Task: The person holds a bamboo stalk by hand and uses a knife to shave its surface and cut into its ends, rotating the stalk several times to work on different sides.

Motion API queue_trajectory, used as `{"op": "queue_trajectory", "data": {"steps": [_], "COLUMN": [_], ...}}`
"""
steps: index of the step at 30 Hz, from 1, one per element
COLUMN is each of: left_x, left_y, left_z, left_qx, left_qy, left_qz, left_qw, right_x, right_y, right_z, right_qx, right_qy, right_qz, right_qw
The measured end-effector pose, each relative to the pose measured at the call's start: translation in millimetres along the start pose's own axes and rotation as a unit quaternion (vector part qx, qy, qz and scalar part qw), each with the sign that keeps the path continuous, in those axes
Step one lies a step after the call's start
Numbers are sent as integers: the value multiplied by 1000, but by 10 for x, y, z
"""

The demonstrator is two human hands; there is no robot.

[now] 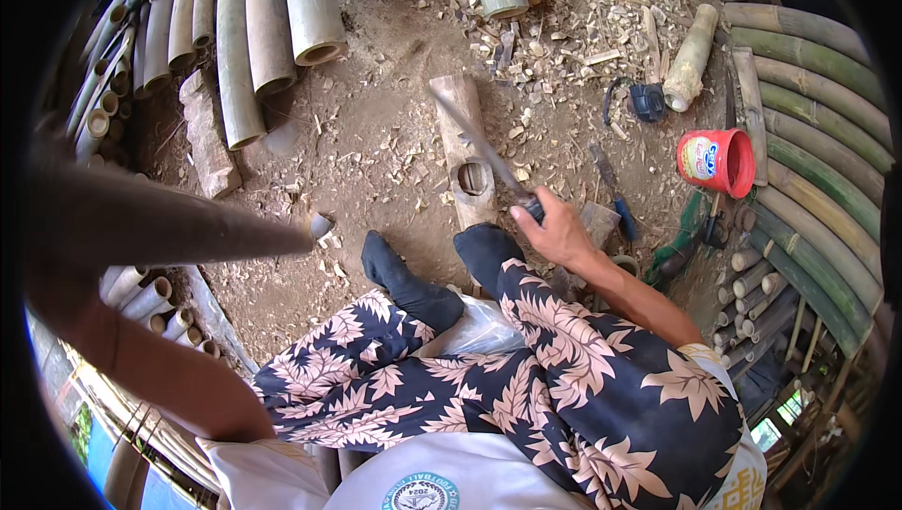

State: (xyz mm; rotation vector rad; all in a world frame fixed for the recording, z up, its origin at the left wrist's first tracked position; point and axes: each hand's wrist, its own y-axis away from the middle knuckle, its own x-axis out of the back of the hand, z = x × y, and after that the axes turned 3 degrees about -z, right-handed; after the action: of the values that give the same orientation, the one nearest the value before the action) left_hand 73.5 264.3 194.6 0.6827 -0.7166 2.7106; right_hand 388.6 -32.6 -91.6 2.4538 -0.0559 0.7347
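My right hand [556, 231] is closed round the dark handle of a long knife [484, 145]. Its blade slants up and left over a pale wooden block [457, 129] on the ground, which has an oval hollow near its close end. At the far left, my raised left hand [58, 228] is dark and smeared, seemingly wrapped round a thick dark brown pole [197, 226]. The pole reaches rightward, close to the camera, and hides part of the ground. My feet in dark socks [404, 275] rest just short of the block.
Bamboo poles [305, 2] lie at the far left, with more stacked at right [817, 143]. A red tub [735, 162], a blue-handled tool [622, 209], a dark boxy object [647, 102] and a pale log [691, 59] stand right of the block. Wood chips [554, 49] litter the dirt.
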Motion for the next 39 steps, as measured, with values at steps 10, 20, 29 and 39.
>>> {"op": "queue_trajectory", "data": {"steps": [10,20,29,39], "left_x": [-1283,-1710,-1768,-1764], "left_y": [1425,1763,1709,1782], "left_z": [-1788,-2211,-2221,-2191], "left_qx": [82,48,113,114], "left_qy": [-251,-278,-295,-285], "left_qz": [-561,-535,-554,-540], "left_qw": [785,796,770,784], "right_x": [460,377,184,145], "right_y": [86,55,-85,-133], "right_z": [-4,-244,-624,-664], "right_qx": [56,170,247,329], "right_qy": [-8,187,136,77], "right_qz": [99,-32,-21,46], "right_qw": [994,967,959,940]}}
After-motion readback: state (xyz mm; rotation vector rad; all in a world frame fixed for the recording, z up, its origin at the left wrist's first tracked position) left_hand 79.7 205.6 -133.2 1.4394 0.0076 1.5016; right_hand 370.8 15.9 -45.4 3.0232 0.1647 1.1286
